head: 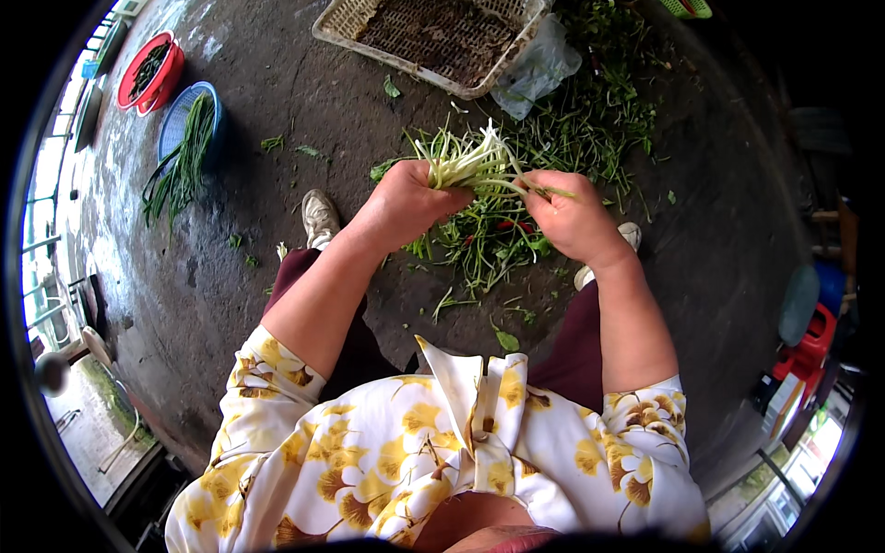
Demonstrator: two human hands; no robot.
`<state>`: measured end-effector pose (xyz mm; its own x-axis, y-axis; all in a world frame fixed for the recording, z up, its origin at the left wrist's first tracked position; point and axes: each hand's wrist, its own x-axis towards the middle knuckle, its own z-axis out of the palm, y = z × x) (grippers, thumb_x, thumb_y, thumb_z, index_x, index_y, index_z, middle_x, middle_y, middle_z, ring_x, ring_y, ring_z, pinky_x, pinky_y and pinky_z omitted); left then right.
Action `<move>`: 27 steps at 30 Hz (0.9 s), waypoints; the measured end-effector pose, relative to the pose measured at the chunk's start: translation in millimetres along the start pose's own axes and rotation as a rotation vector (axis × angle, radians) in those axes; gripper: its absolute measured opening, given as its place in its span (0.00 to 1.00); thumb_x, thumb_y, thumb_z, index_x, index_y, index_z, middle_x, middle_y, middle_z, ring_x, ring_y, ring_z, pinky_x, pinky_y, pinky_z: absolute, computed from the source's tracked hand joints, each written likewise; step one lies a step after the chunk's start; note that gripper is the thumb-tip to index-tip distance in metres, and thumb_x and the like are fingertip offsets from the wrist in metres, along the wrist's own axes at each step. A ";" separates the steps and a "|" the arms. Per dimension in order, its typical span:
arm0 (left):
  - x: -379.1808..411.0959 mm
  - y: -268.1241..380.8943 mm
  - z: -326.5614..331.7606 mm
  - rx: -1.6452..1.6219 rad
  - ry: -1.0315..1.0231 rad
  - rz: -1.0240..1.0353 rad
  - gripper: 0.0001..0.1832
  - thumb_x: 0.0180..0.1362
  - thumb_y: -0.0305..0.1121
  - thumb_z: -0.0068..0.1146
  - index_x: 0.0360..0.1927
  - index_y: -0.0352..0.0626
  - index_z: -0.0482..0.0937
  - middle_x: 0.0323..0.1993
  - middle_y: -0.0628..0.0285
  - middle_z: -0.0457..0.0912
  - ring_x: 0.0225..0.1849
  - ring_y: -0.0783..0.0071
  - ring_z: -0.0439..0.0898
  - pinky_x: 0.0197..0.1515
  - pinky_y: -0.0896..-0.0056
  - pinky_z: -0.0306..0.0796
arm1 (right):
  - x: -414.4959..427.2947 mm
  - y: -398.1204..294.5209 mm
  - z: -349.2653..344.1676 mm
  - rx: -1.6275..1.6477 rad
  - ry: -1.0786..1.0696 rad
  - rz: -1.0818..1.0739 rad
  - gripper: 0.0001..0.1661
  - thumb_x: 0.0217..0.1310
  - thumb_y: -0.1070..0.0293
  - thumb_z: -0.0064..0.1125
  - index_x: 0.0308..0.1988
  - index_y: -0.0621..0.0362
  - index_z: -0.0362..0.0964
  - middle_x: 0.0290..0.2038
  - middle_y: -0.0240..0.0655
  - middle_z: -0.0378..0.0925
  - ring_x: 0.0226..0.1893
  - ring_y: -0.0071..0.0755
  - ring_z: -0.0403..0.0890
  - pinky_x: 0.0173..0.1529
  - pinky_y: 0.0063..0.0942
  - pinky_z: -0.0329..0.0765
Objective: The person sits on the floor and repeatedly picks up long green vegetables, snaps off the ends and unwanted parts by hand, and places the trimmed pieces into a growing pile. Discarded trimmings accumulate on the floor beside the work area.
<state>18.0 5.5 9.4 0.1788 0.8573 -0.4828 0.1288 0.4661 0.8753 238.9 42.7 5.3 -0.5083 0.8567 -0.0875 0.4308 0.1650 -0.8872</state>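
Note:
My left hand (415, 204) is closed around a bunch of green-stemmed plants with white ends (470, 162), like scallions or chives. The white ends fan out upward and to the right. Just right of it, my right hand (568, 214) pinches a thin stem at the edge of the bunch between thumb and fingers. Below both hands, a loose heap of green stems and leaves (484, 256) lies on the dark floor, with a bit of red among it. The lower part of the held bunch is hidden by my left hand.
A dirty off-white plastic crate (415, 66) stands ahead, with a clear plastic bag (539, 69) against it. Green scraps (608, 131) spread to its right. At left stand a blue basket (166, 131) with long green leaves and a red basin (169, 72). Red plastic stools (816, 339) are far right.

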 end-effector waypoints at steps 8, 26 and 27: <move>1.9 -4.7 -2.8 -0.044 -0.032 -0.019 0.06 0.55 0.31 0.59 0.29 0.39 0.78 0.21 0.73 0.74 0.23 0.85 0.69 0.27 0.79 0.63 | 3.3 -2.6 2.2 0.178 0.140 0.043 0.06 0.55 0.75 0.49 0.26 0.63 0.70 0.17 0.30 0.66 0.18 0.21 0.64 0.23 0.23 0.64; 2.5 -2.7 -4.4 -0.755 -0.083 0.049 0.10 0.56 0.38 0.58 0.34 0.45 0.72 0.25 0.68 0.72 0.26 0.77 0.71 0.27 0.75 0.65 | 4.7 -0.4 31.2 0.430 0.060 0.100 0.10 0.56 0.73 0.49 0.24 0.63 0.72 0.18 0.25 0.70 0.19 0.15 0.64 0.23 0.20 0.63; 2.3 -3.0 -4.6 -0.784 -0.085 0.043 0.10 0.57 0.38 0.58 0.35 0.45 0.71 0.26 0.68 0.72 0.26 0.77 0.71 0.27 0.75 0.65 | 6.5 -1.5 28.0 0.528 0.102 0.223 0.10 0.56 0.72 0.49 0.24 0.63 0.72 0.18 0.25 0.71 0.20 0.15 0.65 0.24 0.19 0.64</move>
<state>13.5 7.1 5.8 0.2457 0.8731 -0.4211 -0.5994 0.4783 0.6419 214.1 34.3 -6.6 -0.3618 0.8900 -0.2776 0.0761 -0.2685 -0.9603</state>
